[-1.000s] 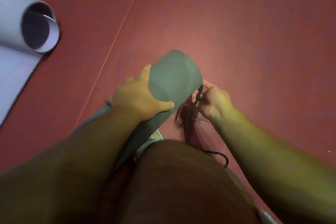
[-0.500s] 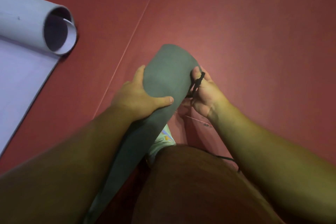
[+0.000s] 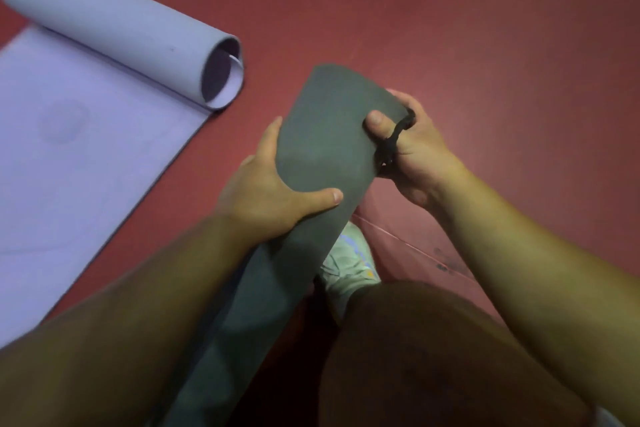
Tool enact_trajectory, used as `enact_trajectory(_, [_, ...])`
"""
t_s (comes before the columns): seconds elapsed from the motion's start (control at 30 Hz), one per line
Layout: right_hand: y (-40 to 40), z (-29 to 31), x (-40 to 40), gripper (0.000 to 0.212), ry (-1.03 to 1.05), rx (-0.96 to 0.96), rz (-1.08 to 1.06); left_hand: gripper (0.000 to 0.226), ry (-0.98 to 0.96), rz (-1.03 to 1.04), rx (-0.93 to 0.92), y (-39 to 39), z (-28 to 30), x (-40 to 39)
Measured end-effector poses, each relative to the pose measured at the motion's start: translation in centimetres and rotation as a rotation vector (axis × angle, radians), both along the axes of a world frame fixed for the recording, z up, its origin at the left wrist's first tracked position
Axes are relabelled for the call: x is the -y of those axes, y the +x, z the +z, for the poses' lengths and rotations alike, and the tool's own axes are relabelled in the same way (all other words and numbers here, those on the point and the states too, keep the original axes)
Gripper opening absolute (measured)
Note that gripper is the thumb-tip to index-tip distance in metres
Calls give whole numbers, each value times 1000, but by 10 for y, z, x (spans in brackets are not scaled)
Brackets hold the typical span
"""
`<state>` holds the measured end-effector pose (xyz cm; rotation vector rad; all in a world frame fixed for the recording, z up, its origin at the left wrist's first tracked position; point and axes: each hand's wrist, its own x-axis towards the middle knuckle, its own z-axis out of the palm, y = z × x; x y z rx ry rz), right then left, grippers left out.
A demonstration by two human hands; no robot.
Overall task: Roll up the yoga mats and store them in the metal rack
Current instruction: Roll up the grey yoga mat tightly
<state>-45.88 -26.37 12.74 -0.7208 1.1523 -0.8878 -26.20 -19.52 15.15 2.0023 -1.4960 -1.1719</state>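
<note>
The person is holding a rolled dark grey mat upright between the knees, its top end pointing away from the camera and its lower length running down past the left forearm. The left hand is curling around the roll's left side, thumb laid across the front and fingers wrapping behind. The right hand is gripping the right edge near the top, thumb pressed onto the mat's face, and a black cord is trapped under that thumb and trailing down beside the palm — both hands are closed on the mat, neither is free.

The step in hand looks like securing the roll with the cord. To do it well, the left hand should be keeping firm squeeze so the layers are not loosening while the right works the cord around; the wrap wants to sit snug and square to the roll, not slanting, or it may slip off the end.

A 2nd mat, the lilac mat, is lying on the red floor to the left, only partly rolled, its curled end open toward the grey one. The metal rack is not in view, so storing is some way off.
</note>
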Motion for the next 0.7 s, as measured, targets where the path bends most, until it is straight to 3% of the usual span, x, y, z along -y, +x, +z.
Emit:
enact_trajectory(0.07, [25, 38, -2, 72, -82, -8, 60, 123, -74, 42, -36, 24, 31, -16])
enact_trajectory(0.17, [73, 102, -13, 65, -215, -2, 204, 102, -199, 155, -60, 60, 84, -53])
enact_trajectory(0.4, [196, 233, -93, 87, -598, -55, 548, 73, -574, 610, -112, 124, 189, -159])
enact_trajectory(0.6, [263, 307, -179, 131, -966, -173, 699, 85, -905, 937, -169, 156, 251, -242])
enact_trajectory(0.7, [277, 305, -229, 120, -1045, -210, 690, 87, -1017, 1059, -93, 164, 266, -271])
